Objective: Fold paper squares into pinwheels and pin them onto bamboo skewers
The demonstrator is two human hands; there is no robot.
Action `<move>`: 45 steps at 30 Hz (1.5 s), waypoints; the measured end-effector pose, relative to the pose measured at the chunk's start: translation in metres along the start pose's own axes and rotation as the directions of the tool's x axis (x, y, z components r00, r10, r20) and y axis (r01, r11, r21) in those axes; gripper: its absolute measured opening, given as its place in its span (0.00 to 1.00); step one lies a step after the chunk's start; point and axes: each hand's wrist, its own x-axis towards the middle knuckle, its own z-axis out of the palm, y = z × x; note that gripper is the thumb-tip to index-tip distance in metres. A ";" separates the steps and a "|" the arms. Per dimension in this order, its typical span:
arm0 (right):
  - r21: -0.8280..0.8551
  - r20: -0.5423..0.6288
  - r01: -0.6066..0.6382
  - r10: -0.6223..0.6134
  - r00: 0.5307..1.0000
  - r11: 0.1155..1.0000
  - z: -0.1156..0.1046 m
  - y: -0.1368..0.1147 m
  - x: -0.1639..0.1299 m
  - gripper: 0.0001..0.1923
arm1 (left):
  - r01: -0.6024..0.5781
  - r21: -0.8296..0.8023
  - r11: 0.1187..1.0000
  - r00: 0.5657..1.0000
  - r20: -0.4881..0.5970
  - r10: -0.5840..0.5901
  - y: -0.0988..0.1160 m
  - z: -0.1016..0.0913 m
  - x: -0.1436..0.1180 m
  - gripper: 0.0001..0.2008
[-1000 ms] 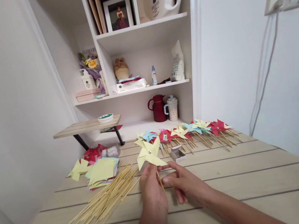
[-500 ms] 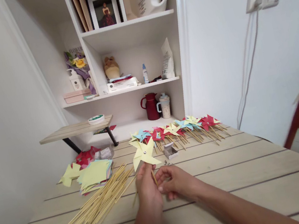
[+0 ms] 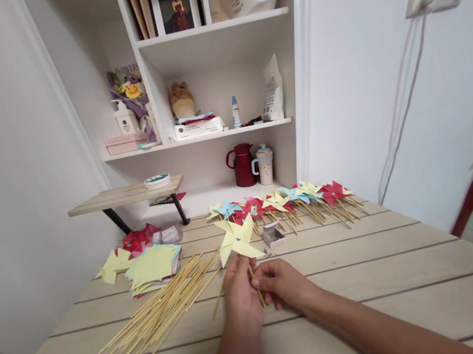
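You are holding a pale yellow paper pinwheel with a small silver pin at its centre, just below the middle of the frame, upright on a thin bamboo stick. Your left hand is closed around the stick right under the paper blades, and your right hand pinches the same stick a little lower from the right, fingertips touching it. Both hands hover just above the light wooden slatted desk.

To the left of your hands, in the lower left of the frame, a loose heap of bare bamboo skewers lies fanned across the desk. Just above it sits a stack of square coloured paper sheets, yellow on top, with a few folded yellow and red pieces beside it further left.

Just beyond the pinwheel, a small open grey cardboard box rests on the desk. Behind it, along the far edge, a row of finished red, blue and yellow pinwheels lies flat with the sticks pointing toward the right.

In the upper middle of the frame a white shelf unit holds a dark red jug and a framed photo
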 end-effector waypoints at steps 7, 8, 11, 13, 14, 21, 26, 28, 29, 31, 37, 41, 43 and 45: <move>-0.012 -0.004 0.024 -0.024 1.000 1.000 -0.002 -0.001 -0.001 0.14 | 0.032 0.093 0.995 0.999 0.031 -0.035 0.003 -0.003 0.002 0.19; -0.008 0.000 0.023 -0.023 1.000 1.000 -0.003 -0.002 -0.002 0.14 | 0.037 0.109 0.993 0.998 0.038 -0.041 0.004 -0.003 0.002 0.19; -0.005 -0.006 0.021 -0.021 1.000 1.000 -0.006 -0.005 -0.003 0.16 | 0.027 0.156 0.987 0.999 0.041 -0.034 0.008 -0.003 0.000 0.18; 0.005 -0.022 0.035 -0.035 0.999 0.999 -0.009 -0.006 -0.004 0.17 | 0.016 0.190 0.982 0.998 0.053 -0.027 0.009 -0.003 -0.002 0.17; 0.010 -0.028 0.044 -0.044 0.999 0.999 -0.010 -0.006 -0.003 0.18 | 0.011 0.204 0.979 0.998 0.060 -0.024 0.010 -0.003 -0.002 0.16; -0.003 -0.016 0.115 -0.115 0.993 0.993 -0.011 -0.010 -0.004 0.25 | 0.024 0.157 0.987 0.999 0.036 -0.030 0.014 -0.003 -0.001 0.15; 0.039 0.015 0.145 -0.146 0.989 0.989 -0.012 -0.008 -0.005 0.29 | 0.060 0.097 0.993 0.998 -0.021 -0.058 0.019 -0.007 0.005 0.09; 0.059 0.034 0.122 -0.124 0.992 0.991 -0.013 -0.006 -0.006 0.29 | 0.058 0.089 0.994 0.998 -0.025 -0.056 0.021 -0.009 0.006 0.07; 0.068 0.049 0.110 -0.114 0.992 0.992 -0.014 -0.006 -0.006 0.28 | 0.054 0.088 0.995 0.998 -0.023 -0.053 0.021 -0.010 0.007 0.06; 0.076 0.081 0.096 -0.102 0.991 0.993 -0.015 -0.008 -0.008 0.26 | 0.042 0.086 0.995 0.999 -0.027 -0.040 0.022 -0.010 0.007 0.05; 0.025 0.071 0.018 -0.020 0.997 1.000 -0.013 -0.014 -0.012 0.16 | 0.027 0.069 0.997 0.996 -0.082 -0.021 0.025 -0.007 0.006 0.04; -0.019 0.003 0.033 -0.033 0.999 0.999 -0.011 -0.012 -0.010 0.09 | 0.020 0.079 0.997 0.997 -0.079 -0.014 0.026 -0.006 0.005 0.05; -0.020 -0.036 0.067 -0.067 0.997 0.998 -0.011 -0.010 -0.009 0.07 | -0.002 0.107 0.994 0.998 -0.061 0.009 0.026 -0.006 0.005 0.06; -0.014 -0.057 0.108 -0.108 0.992 0.994 -0.012 -0.011 -0.008 0.06 | -0.043 0.152 0.987 0.998 -0.042 0.050 0.026 -0.006 0.005 0.09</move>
